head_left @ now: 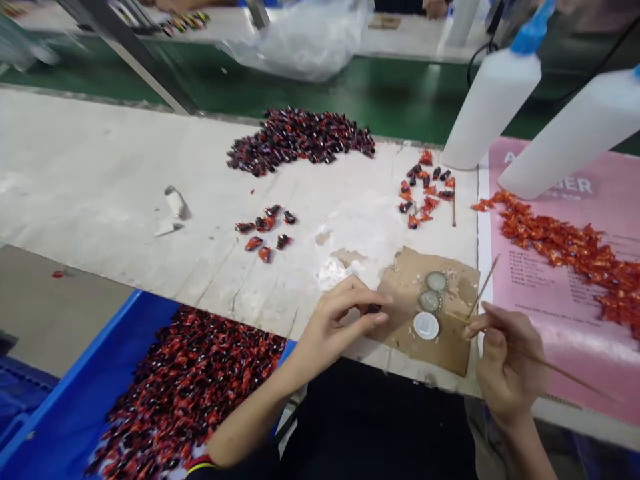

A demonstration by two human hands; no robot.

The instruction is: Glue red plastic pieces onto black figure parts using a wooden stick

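Observation:
My left hand (345, 313) is closed in a pinch around a small dark piece (371, 309), mostly hidden by the fingers. My right hand (510, 353) grips a thin wooden stick (565, 377), whose tip points left over a piece of brown cardboard (453, 353). A second thin stick (484, 288) slants up from the same fingertips; whether it is held too I cannot tell. Between the hands, two bottle caps (437, 281) with a cloudy filling and a white round lid (426, 326) lie on the cardboard.
A heap of dark pieces (300, 140) lies at the table's back. Small groups of red-and-black pieces (265, 223) sit nearer. Orange pieces (560, 240) cover part of a pink sheet (565, 360). Two white bottles (493, 107) stand behind. A blue bin (85, 393) of red-and-black pieces is below left.

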